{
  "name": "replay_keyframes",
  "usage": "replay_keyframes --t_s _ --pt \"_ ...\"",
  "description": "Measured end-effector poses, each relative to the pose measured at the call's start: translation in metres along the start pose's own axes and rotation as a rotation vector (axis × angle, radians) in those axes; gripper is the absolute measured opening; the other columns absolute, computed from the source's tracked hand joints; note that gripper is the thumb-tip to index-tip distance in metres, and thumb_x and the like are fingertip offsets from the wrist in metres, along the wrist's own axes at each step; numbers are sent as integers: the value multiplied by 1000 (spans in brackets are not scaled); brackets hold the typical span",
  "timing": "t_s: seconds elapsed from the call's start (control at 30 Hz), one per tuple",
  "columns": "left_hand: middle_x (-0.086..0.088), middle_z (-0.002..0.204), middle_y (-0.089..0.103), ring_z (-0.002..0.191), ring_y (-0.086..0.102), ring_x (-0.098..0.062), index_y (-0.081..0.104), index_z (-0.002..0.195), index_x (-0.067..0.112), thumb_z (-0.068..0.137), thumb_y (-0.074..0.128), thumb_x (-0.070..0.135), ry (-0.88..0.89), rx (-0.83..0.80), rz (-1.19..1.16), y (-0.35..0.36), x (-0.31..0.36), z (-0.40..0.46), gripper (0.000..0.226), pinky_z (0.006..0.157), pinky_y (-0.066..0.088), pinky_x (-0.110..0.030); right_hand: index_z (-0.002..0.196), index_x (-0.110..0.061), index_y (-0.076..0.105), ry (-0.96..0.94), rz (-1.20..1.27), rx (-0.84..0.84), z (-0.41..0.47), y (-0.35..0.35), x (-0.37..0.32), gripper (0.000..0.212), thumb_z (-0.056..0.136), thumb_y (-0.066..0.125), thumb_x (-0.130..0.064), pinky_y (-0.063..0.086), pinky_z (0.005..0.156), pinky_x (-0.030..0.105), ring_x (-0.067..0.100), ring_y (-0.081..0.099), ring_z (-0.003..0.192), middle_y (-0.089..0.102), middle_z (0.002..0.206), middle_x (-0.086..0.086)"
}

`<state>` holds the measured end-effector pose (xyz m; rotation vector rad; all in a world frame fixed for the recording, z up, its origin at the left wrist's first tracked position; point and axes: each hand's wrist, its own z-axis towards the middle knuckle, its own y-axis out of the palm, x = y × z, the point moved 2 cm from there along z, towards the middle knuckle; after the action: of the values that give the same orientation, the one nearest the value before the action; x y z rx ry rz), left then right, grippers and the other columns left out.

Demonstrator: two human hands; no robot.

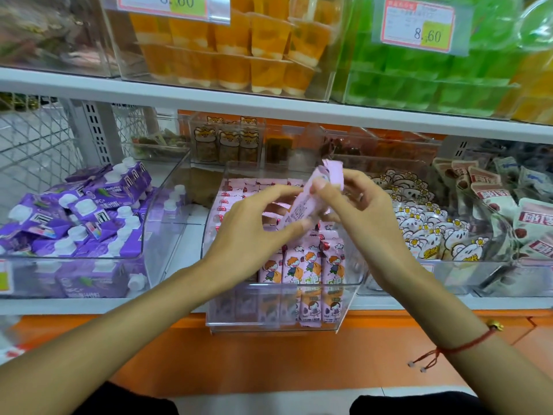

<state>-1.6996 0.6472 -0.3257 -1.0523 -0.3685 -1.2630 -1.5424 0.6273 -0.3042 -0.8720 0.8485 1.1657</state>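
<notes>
Shop shelf [89,305]: above the clear bin [227,313], left hand [257,226] and right hand [359,211] are both pinching a pink snack packet [299,206]; a slackening grip risks dropping it crooked.

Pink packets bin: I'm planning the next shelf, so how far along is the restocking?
Done: rows of upright packets fill the front of the clear bin. In hand: the left hand and right hand pinch a bundle of packets above it. Left: setting that bundle in. The bin's middle is hidden under the hands, so I cannot tell how much room remains.
</notes>
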Motion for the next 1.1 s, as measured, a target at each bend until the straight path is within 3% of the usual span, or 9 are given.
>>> replay_keyframes --t_s 0.17,0.37,0.47,0.6,0.73,0.8,0.9,1.03,1.1 --pt "14 93 75 83 70 -1 68 103 32 93 59 30 -365 -172 -485 6 3 1 14 62 51 -11 115 -15 66 138 -7 -10 4 -5 2 32 88 64 -32 52 62 18 5 63 68 71 86 -1" --pt "-2 92 76 77 71 -9 72 101 16 94 56 29 -519 -244 -664 12 5 3 22 67 57 -22 110 -11 62 222 8 6 4 -5 6 37 86 65 -39 48 57 22 12 58 62 69 81 8" --pt "4 97 75 86 71 -5 68 108 23 93 57 29 -458 -237 -622 9 3 1 19 66 54 -15 115 -14 62 194 34 -37 3 -6 5 36 86 64 -36 53 63 23 11 62 69 72 83 -2" --pt "13 114 69 110 62 -1 58 119 31 89 63 13 -273 -114 -582 2 1 1 36 93 49 -17 115 -16 65 16 59 -139 -1 -6 -3 41 76 71 -26 52 80 19 8 66 98 72 104 -3" --pt "9 123 64 117 57 -1 55 123 27 88 63 5 -90 -55 -494 -1 7 1 42 100 43 -15 114 -20 64 -115 -17 -141 -3 -4 -8 39 77 75 -15 50 91 26 9 62 107 69 111 -3" --pt "5 125 63 117 57 -3 54 126 23 88 63 6 -55 -27 -456 -2 9 1 42 100 44 -17 113 -22 64 -125 -58 -99 -3 -5 -9 37 78 75 -18 51 87 26 12 62 104 69 109 0" --pt "9 119 65 111 59 -2 58 124 22 86 68 12 36 55 -267 -3 13 0 40 94 45 -15 108 -21 65 -135 -131 -39 -5 -3 -12 32 79 73 -31 51 74 30 17 58 79 67 98 9" --pt "15 110 61 105 55 -3 60 118 35 83 73 27 162 97 -2 -5 16 -2 38 90 40 -13 97 4 60 -158 -180 6 -6 -3 -15 51 80 68 -44 45 57 42 37 48 64 57 81 27" --pt "17 115 57 109 51 -1 57 121 37 84 66 44 143 50 20 -6 14 0 39 93 39 -16 92 2 63 -145 -106 10 -4 -8 -18 39 83 69 -36 45 52 36 34 49 58 63 73 17"
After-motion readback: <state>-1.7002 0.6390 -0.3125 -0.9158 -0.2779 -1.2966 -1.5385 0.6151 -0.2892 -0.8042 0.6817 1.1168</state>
